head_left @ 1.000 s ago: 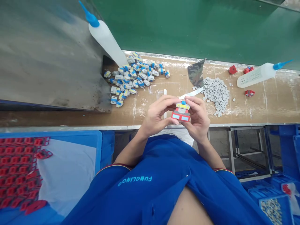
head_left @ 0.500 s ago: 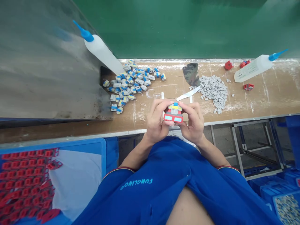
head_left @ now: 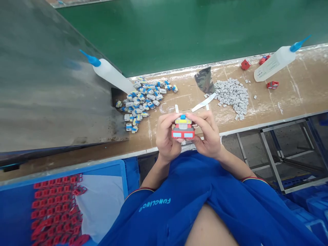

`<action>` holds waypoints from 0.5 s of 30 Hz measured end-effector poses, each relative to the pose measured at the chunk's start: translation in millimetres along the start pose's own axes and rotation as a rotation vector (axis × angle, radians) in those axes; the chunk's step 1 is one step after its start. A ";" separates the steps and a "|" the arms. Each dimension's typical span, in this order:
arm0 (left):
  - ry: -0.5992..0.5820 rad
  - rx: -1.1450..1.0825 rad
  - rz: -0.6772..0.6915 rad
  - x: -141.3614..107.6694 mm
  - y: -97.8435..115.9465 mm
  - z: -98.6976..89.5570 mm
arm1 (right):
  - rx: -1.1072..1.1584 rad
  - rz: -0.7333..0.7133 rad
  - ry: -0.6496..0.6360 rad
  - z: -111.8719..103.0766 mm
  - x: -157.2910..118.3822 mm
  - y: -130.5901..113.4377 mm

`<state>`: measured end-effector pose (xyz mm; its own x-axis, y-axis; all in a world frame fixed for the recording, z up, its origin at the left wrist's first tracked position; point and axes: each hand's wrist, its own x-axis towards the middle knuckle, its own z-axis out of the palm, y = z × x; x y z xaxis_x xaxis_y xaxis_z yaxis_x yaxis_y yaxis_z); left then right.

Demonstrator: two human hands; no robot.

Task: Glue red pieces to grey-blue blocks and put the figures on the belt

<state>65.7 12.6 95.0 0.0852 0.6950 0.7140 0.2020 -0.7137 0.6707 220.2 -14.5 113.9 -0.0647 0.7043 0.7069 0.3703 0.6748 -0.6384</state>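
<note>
Between both hands, over the front edge of the bench, is a small red toy vehicle part (head_left: 183,129) with light blue windows and a grey, yellow and blue piece on its upper side. My left hand (head_left: 166,136) is closed on its left side, with the thumb below and the fingers above. On the other side my right hand (head_left: 208,135) grips it the same way. Beyond the left hand lies a heap of grey, blue and yellow pieces (head_left: 143,99). A pile of small grey tiles (head_left: 232,95) sits beyond the right hand.
A white bottle with a blue nozzle (head_left: 114,75) leans at the left metal panel (head_left: 64,92); another bottle (head_left: 275,65) tilts at the right. Red parts (head_left: 272,84) lie near it. A camouflage cloth piece (head_left: 205,80) is mid-bench. Red parts fill rows in a blue tray (head_left: 125,177).
The camera view has turned and shifted, so the bench appears tilted. Both hands still hold the red toy part, which now faces more squarely toward me.
</note>
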 end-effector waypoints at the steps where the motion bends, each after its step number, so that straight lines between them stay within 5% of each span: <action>1: 0.014 0.000 0.008 0.4 0.5 0.6 | 0.013 0.009 -0.001 0.7 -0.5 -0.5; 15: 0.010 -0.122 -0.010 6.3 -2.7 1.0 | -0.060 0.039 0.072 8.1 -4.4 -1.2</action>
<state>66.7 19.0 97.5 0.0745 0.7014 0.7089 0.0825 -0.7127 0.6965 212.5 -16.5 109.1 0.0172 0.7108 0.7032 0.4266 0.6308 -0.6481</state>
